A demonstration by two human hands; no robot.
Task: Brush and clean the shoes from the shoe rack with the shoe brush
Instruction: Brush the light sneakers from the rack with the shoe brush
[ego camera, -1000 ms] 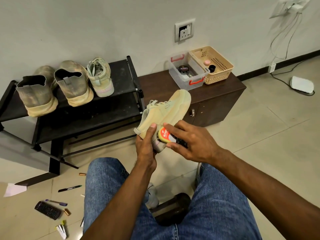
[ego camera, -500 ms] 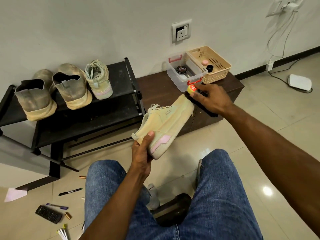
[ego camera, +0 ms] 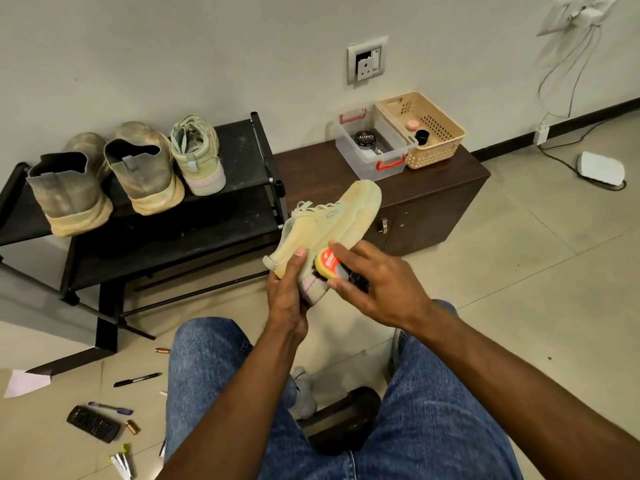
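Up and to the left of the hands stands the black shoe rack [ego camera: 239, 216], with three shoes on its top shelf: two dusty grey-brown ones [ego camera: 104, 181] and a pale sneaker [ego camera: 199, 157] nearest the hands. Just beyond the hands is a low brown cabinet [ego camera: 433, 188] that carries a clear box [ego camera: 374, 147] and a beige basket [ego camera: 426, 129].

Between the knees, the left hand [ego camera: 287, 292] grips the heel end of a pale yellow-green sneaker [ego camera: 332, 220], thumb on its side, toe pointing up and away. The right hand [ego camera: 377, 285] is clamped on the shoe brush [ego camera: 334, 268], whose dark bristles touch the sneaker's side near the heel, just beside the left thumb.

By my reading the step in hand is brushing this first sneaker along its side. The next move likely calls for a firm stroke from heel to toe, while the left hand steadies and turns the sneaker to offer unbrushed parts. The three shoes on the rack look yet to be done.
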